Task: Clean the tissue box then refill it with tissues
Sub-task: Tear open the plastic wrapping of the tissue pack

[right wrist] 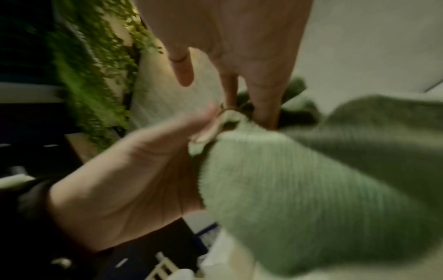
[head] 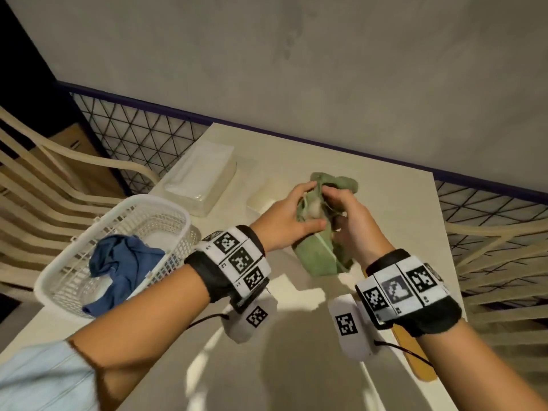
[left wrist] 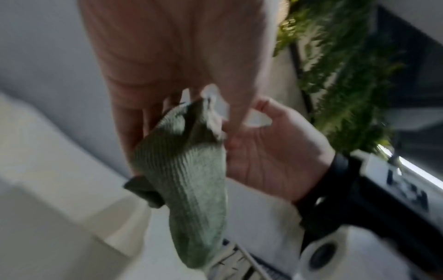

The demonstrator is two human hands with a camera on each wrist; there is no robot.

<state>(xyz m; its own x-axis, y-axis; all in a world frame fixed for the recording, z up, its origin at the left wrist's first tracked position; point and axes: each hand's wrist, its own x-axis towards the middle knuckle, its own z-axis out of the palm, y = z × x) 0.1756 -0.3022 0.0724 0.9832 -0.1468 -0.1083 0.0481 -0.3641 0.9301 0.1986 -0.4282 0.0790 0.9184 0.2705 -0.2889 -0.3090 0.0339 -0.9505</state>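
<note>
Dim warm light w/ hard shadows across the table (head: 385,203), head view fairly sharp but wide-angle bent at edges, both wrist views heavily motion-blurred, esp. the green cloth (right wrist: 311,189).

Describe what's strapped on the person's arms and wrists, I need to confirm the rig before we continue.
Each wrist wears a black band ringed by white blocks with black square fiducial markers. A white rounded camera pod carrying its own marker hangs under each wrist, trailing a thin black cable. The left arm has a light blue sleeve; the right forearm is bare.
</note>
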